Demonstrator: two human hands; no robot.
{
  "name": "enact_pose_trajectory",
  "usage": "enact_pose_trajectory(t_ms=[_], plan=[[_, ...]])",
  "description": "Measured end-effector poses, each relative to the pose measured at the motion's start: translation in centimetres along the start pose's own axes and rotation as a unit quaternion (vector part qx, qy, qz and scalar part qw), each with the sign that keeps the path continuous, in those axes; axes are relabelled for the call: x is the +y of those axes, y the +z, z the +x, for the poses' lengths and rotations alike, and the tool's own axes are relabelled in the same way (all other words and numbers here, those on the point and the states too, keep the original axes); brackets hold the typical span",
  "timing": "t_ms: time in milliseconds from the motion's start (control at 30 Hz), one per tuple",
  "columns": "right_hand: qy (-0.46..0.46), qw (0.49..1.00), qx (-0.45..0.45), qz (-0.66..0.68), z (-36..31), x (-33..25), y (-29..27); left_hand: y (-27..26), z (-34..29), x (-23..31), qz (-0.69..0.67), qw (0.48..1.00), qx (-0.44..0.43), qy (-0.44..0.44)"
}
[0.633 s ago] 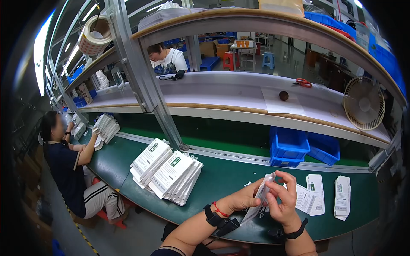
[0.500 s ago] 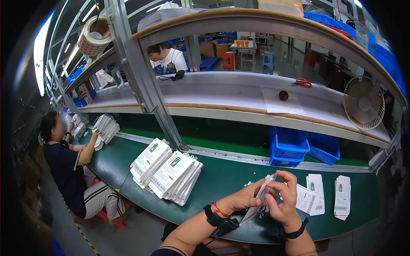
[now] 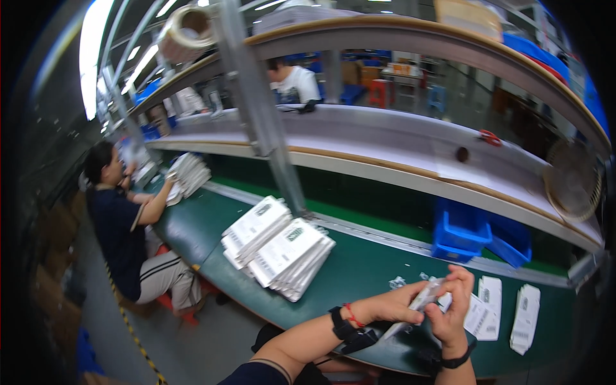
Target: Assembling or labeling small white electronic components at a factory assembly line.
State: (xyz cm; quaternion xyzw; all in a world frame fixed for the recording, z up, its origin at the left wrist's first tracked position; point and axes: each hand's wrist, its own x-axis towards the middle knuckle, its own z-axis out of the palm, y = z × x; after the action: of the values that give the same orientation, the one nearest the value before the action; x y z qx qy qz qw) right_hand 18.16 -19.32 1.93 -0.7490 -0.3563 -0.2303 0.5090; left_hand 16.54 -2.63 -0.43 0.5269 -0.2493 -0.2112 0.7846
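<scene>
Above the near edge of the green table, a thin flat white package (image 3: 426, 296) is held tilted and seen almost edge-on. My left hand (image 3: 396, 304) grips its side, thumb on the near face. My right hand (image 3: 452, 309) is curled at the package's right side, fingertips by its upper end; blur softens the contact. Flat white cards or packs with green print (image 3: 489, 308) lie just right of my hands, and a narrow stack of the same kind (image 3: 525, 319) lies farther right. Small clear plastic pieces (image 3: 397, 282) are scattered behind my left hand.
Large piles of white packs (image 3: 289, 250) stand left of my arms on the green table (image 3: 359, 263). Blue bins (image 3: 461, 230) sit behind, under a shelf (image 3: 385, 138) holding red scissors (image 3: 490, 137) and a fan (image 3: 573, 179). A co-worker (image 3: 119, 218) sits at left.
The whole scene has shifted rightward in the picture and blurred as my head turned. Both hands stay at the package, which now shows more edge-on.
</scene>
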Motion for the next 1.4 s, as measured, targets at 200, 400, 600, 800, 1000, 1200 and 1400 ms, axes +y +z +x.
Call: enact_pose_trajectory(t_ms=[200,400,600,800,1000,1200,1400], plan=[[0.098,0.993,0.064,0.019,-0.7,0.1,0.5,-1.0,0.1,0.2,-0.048,0.995,0.051,0.064],[0.247,0.942,-0.139,0.179,-1.7,2.4,1.1,-1.6,-0.3,0.8,-0.182,0.971,0.061,0.144],[0.298,0.886,-0.162,0.315,-1.6,1.1,1.4,-1.3,-0.1,-0.1,-0.221,0.967,0.025,0.122],[0.316,0.885,-0.166,0.300,-1.7,0.2,1.2,-1.6,-0.2,-0.1,-0.249,0.963,-0.007,0.104],[0.268,0.925,-0.092,0.251,-1.5,1.2,0.7,-2.8,0.5,-1.2,0.084,0.978,0.153,0.114],[0.270,0.936,-0.017,0.226,-0.7,1.4,-0.3,-1.7,0.5,-1.0,0.254,0.952,0.147,0.088],[0.275,0.927,0.000,0.254,-1.0,2.0,0.4,-1.1,0.3,-0.2,0.135,0.980,0.119,0.080]])
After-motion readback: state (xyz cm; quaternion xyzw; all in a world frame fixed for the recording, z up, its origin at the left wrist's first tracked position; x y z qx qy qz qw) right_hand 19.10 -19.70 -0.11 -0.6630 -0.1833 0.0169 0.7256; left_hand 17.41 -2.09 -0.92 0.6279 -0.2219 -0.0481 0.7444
